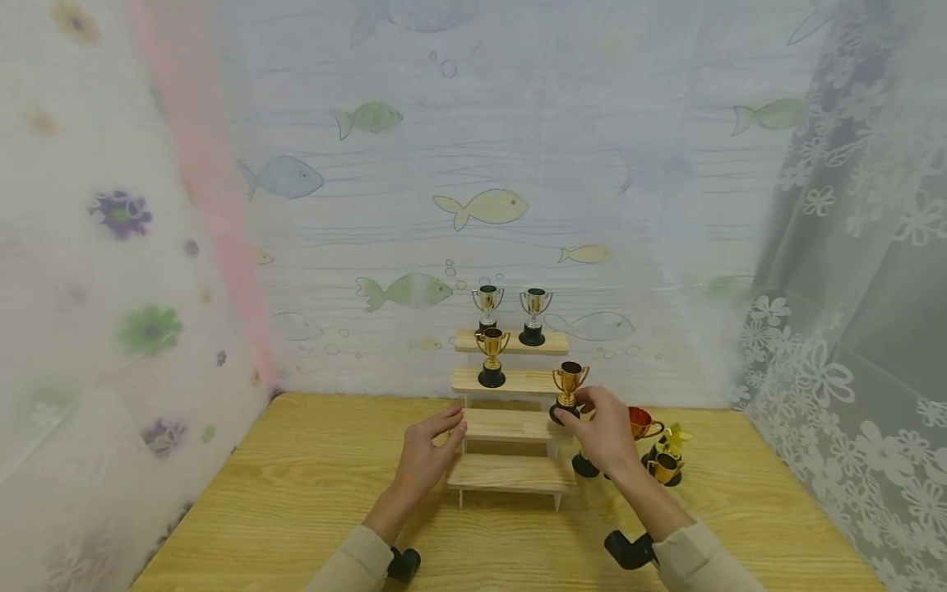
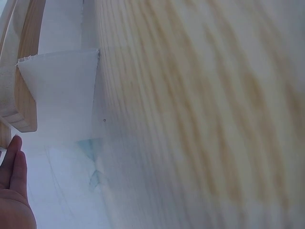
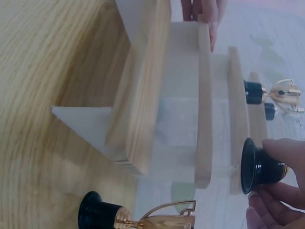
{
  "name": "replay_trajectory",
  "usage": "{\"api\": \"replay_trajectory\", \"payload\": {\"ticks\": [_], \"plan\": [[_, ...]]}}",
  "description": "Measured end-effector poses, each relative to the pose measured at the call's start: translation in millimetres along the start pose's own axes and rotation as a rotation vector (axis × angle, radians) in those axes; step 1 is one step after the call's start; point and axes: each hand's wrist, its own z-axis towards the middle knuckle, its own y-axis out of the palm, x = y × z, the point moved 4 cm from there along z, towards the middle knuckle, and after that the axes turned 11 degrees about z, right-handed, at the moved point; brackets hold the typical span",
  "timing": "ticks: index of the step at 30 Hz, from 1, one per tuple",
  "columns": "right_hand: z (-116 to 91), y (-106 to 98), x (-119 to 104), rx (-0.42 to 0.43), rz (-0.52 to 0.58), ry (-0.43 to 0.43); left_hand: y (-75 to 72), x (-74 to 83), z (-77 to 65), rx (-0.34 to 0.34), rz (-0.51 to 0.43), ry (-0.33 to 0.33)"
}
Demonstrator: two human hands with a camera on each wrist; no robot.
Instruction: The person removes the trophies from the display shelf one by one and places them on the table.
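Observation:
My right hand (image 1: 610, 432) pinches a gold trophy cup (image 1: 570, 376) by its black base, just in front of the right end of the tiered wooden stand (image 1: 510, 473). In the right wrist view that base (image 3: 255, 167) appears close to the shelf edges, and I cannot tell whether it touches one. The left hand (image 1: 425, 450) rests with fairly straight fingers at the left end of the stand's second step from the bottom. Another gold trophy (image 1: 491, 358) stands on the step below the top. Two trophies, a left one (image 1: 487, 304) and a right one (image 1: 536, 312), occupy the top step.
Right of the stand, a red cup (image 1: 642, 422), a gold star trophy (image 1: 672, 442) and a small gold cup (image 1: 666, 469) cluster on the wooden table (image 1: 311, 493). Another trophy (image 3: 143, 222) stands beside the stand. A fish-patterned curtain (image 1: 488, 148) hangs behind.

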Motion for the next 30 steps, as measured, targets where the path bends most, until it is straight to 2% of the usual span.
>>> {"api": "replay_trajectory", "payload": {"ticks": [5, 13, 21, 30], "plan": [[-5, -1, 3, -0.001, -0.006, -0.021, -0.1, 0.4, 0.0, 0.002, -0.012, 0.004], [-11, -3, 6, -0.01, -0.012, 0.024, 0.1, 0.7, -0.5, 0.018, 0.018, 0.017], [-17, -5, 10, -0.015, -0.014, 0.042, -0.9, 1.5, -1.0, -0.006, -0.01, -0.011], [-23, -9, 15, -0.018, -0.032, 0.015, 0.0, -0.8, -1.1, -0.033, -0.027, -0.037]]}}
